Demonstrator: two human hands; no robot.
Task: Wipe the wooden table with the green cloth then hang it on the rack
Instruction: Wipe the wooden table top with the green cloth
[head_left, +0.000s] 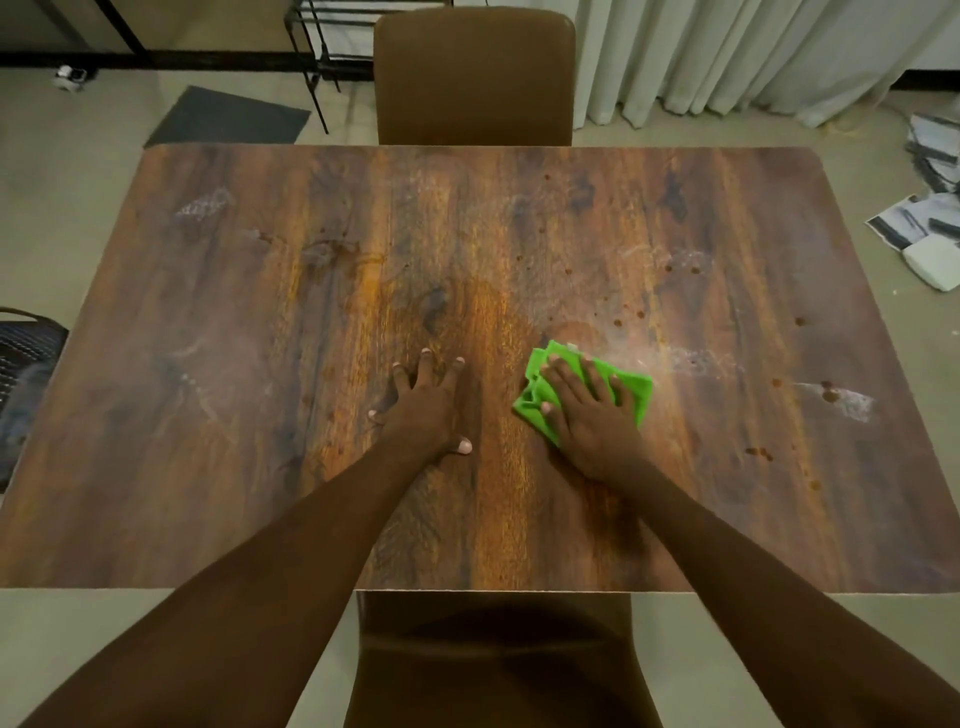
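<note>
Near the middle of the wooden table (260, 291), a bit toward the near edge, the right hand (589, 410) presses flat on the green cloth (636, 389), fingers spread and straight. Just beside it, the left hand (426, 410) lies flat on bare wood, holding nothing.

Both bare forearms are reaching forward and angling in toward each other. The left hand (428, 408) is lying palm down on the wooden table (260, 312), its fingers straight and spread and its thumb sticking out sideways. The right hand (587, 410) is pressing palm down on the green cloth (636, 392), its fingers straight and slightly fanned
</note>
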